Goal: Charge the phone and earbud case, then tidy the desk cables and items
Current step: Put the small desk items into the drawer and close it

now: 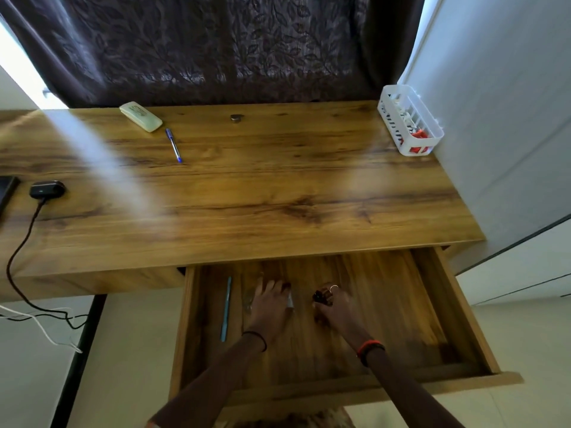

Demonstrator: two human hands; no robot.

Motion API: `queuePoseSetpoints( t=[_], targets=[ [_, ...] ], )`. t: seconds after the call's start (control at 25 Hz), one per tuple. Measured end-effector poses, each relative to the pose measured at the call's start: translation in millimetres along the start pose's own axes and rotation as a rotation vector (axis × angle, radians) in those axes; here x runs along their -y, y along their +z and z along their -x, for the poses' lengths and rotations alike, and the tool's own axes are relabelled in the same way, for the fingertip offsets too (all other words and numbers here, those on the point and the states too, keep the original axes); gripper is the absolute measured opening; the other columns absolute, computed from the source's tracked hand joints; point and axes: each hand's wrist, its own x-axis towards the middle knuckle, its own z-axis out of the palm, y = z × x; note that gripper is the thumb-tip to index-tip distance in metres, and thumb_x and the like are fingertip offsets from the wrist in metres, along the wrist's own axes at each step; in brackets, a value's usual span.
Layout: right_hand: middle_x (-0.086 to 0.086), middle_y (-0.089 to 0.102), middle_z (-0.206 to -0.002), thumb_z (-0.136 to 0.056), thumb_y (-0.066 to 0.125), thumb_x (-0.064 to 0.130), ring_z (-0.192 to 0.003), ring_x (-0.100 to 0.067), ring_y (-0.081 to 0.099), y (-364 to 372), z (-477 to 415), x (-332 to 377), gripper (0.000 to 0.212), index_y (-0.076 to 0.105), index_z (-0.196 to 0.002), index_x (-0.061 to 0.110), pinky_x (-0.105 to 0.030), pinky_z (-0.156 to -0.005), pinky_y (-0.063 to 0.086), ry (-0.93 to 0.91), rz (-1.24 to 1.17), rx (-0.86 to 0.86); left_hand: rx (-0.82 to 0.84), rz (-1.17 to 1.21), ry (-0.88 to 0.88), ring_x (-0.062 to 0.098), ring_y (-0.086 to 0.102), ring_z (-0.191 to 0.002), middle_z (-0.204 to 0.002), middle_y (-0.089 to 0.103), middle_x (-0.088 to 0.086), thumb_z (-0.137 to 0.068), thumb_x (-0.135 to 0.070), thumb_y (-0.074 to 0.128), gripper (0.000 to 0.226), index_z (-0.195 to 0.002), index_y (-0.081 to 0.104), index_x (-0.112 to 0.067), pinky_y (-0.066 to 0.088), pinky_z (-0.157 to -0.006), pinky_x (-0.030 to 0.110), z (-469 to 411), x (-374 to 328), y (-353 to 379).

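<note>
readable text: none | pale case on the surface, far left: dark marking on its lid was too blurred to read | brands, numbers, signs: none could be made out

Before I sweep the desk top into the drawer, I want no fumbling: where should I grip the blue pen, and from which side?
Pinch the blue pen at mid-barrel, coming straight down from above, fingers on its two long sides. It lies flat and diagonal on the desk, clear of the pale case, so both sides are free.
</note>
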Motion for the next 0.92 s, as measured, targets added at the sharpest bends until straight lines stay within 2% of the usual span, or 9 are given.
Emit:
queuePoseSetpoints(
  t=[0.04,0.12,0.2,0.28,0.32,0.52,0.68,0.8,0.92],
  targets=[
    [-0.008,0.060,-0.115,-0.084,0.068,0.018,-0.094,-0.014,0.056,2,-1,-3,0.039,0.055,-0.119,0.009,-0.016,-0.068,0.046,0.006,0.011,0.007,-0.016,0.000,0.007,0.022,0.034,-0.131,-0.139,0.041,0.002,-0.092,-0.038,0.047,0.056,-0.142,0.034,-0.016,0.004,-0.118,0.050,-1,-1,-1],
    [-0.010,0.060,-0.116,-0.084,0.068,0.020,-0.101,-0.020,0.059,6,-4,-7,0.039,0.054,-0.118,0.008,-0.022,-0.074,0.048,0.020,0.034,0.025,-0.069,0.061,-0.014,0.021,0.035,-0.132,-0.140,0.040,0.001,-0.090,-0.049,0.048,0.064,-0.143,0.032,-0.016,0.010,-0.118,0.047,0,1,-7],
    [-0.011,0.062,-0.114,-0.084,0.068,0.021,-0.096,-0.019,0.060,8,-8,-8,0.037,0.054,-0.116,0.008,-0.021,-0.067,0.048,0.035,0.036,0.020,-0.175,0.208,-0.058,0.019,0.036,-0.130,-0.139,0.041,-0.001,-0.091,-0.055,0.042,0.063,-0.141,0.035,-0.018,0.021,-0.114,0.037,0,10,-18],
    [-0.012,0.064,-0.109,-0.085,0.067,0.021,-0.087,-0.017,0.061,8,-11,-4,0.032,0.055,-0.111,0.008,-0.023,-0.059,0.050,0.034,0.056,-0.002,-0.287,0.314,-0.056,0.016,0.042,-0.124,-0.131,0.047,-0.002,-0.092,-0.053,0.037,0.054,-0.135,0.042,-0.020,0.033,-0.106,0.030,3,23,-32],
    [-0.013,0.064,-0.109,-0.086,0.065,0.021,-0.086,-0.018,0.062,9,-14,-2,0.030,0.056,-0.110,0.007,-0.025,-0.060,0.052,0.029,0.079,-0.005,-0.321,0.348,-0.036,0.013,0.044,-0.120,-0.128,0.049,-0.004,-0.093,-0.050,0.036,0.049,-0.131,0.046,-0.021,0.037,-0.102,0.027,5,30,-41],
    [-0.014,0.057,-0.119,-0.089,0.061,0.019,-0.104,-0.024,0.059,15,-20,7,0.032,0.053,-0.117,0.004,-0.025,-0.071,0.050,-0.018,0.170,0.049,-0.453,0.494,-0.024,0.001,0.045,-0.105,-0.117,0.050,-0.009,-0.095,-0.038,0.041,0.033,-0.122,0.051,-0.021,0.041,-0.088,0.020,14,60,-85],
    [-0.012,0.058,-0.116,-0.087,0.063,0.024,-0.099,-0.023,0.061,18,-21,10,0.036,0.053,-0.117,0.007,-0.032,-0.077,0.055,-0.052,0.168,0.041,-0.610,0.508,-0.147,0.006,0.044,-0.099,-0.109,0.047,-0.009,-0.096,-0.027,0.047,0.025,-0.117,0.055,-0.017,0.038,-0.082,0.023,-2,105,-123],
    [-0.005,0.060,-0.108,-0.088,0.061,0.028,-0.090,-0.013,0.059,13,-16,17,0.030,0.054,-0.112,0.011,-0.026,-0.074,0.053,-0.126,0.168,0.033,-0.680,0.483,-0.232,0.017,0.050,-0.096,-0.108,0.054,0.000,-0.095,-0.025,0.049,0.019,-0.107,0.057,-0.015,0.044,-0.083,0.034,-22,153,-141],
    [0.002,0.061,-0.096,-0.092,0.053,0.037,-0.081,-0.005,0.056,-2,-5,39,0.023,0.057,-0.103,0.017,-0.021,-0.070,0.050,-0.306,0.246,0.046,-0.670,0.467,-0.338,0.024,0.051,-0.101,-0.111,0.056,0.006,-0.094,-0.022,0.050,0.021,-0.110,0.057,-0.011,0.047,-0.088,0.041,-40,197,-153]
  ],
)
